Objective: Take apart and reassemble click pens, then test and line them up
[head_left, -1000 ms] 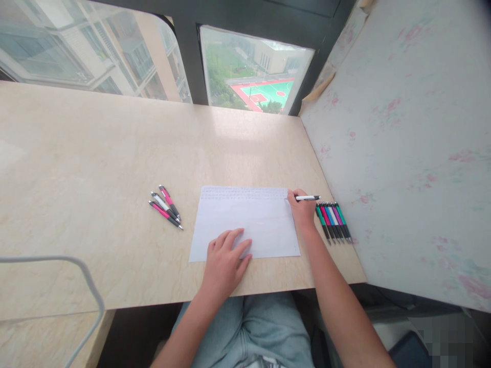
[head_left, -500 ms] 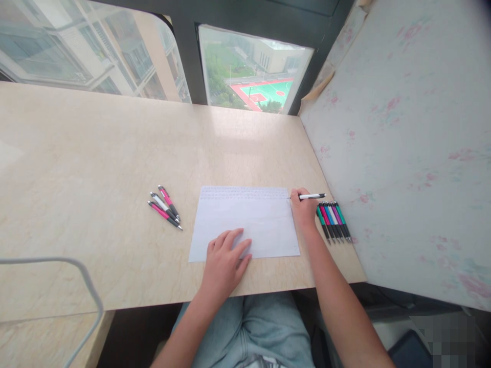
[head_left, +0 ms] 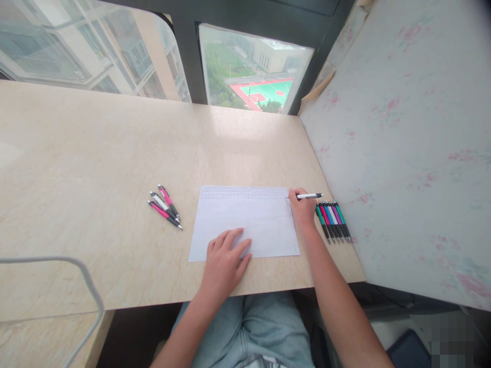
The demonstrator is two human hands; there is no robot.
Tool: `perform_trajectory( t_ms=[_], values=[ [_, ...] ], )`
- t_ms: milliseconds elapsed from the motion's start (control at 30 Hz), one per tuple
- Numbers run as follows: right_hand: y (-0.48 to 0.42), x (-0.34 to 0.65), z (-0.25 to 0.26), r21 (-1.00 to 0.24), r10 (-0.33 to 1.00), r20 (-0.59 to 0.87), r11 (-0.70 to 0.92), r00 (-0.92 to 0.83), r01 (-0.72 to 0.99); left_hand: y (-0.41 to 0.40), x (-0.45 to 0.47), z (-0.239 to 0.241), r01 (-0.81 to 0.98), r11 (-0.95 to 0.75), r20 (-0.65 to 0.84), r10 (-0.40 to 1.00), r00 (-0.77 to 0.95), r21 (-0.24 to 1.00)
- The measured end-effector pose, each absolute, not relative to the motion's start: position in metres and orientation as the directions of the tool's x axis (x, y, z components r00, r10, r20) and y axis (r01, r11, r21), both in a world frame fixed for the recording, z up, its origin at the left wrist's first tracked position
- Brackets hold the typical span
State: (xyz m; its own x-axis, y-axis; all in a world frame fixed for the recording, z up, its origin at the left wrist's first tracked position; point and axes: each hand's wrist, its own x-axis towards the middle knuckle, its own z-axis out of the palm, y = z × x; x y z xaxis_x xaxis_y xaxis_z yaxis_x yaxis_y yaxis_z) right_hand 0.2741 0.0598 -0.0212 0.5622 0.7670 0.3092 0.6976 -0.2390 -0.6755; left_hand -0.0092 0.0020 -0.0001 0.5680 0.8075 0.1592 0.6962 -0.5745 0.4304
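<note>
A white sheet of paper point(head_left: 249, 217) lies on the beige table point(head_left: 115, 148), with faint lines of writing along its top edge. My left hand point(head_left: 225, 260) rests flat on the sheet's lower edge, fingers spread. My right hand point(head_left: 302, 208) is closed round a white pen point(head_left: 310, 196), its tip at the sheet's top right corner. The pen's barrel points to the right.
Three pens, pink and white point(head_left: 164, 205), lie left of the sheet. A row of several coloured pens point(head_left: 333, 221) lies right of my right hand, beside a floral wall panel point(head_left: 402, 143). A window point(head_left: 253, 71) runs behind the table. A grey wire frame point(head_left: 76, 286) stands at lower left.
My right hand with the pen shifted slightly right past the sheet's corner, then came back a little to the left. My left hand stayed put.
</note>
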Motion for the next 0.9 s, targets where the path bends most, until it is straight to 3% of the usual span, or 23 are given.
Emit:
perform_trajectory(
  t_ms=[900],
  values=[
    [0.0568, 0.275, -0.0196, -0.676, 0.736, 0.334, -0.248, 0.588, 0.694, 0.0023, -0.0088, 0.0009, 0.692, -0.583, 0.175, 0.804, 0.569, 0.426]
  ],
)
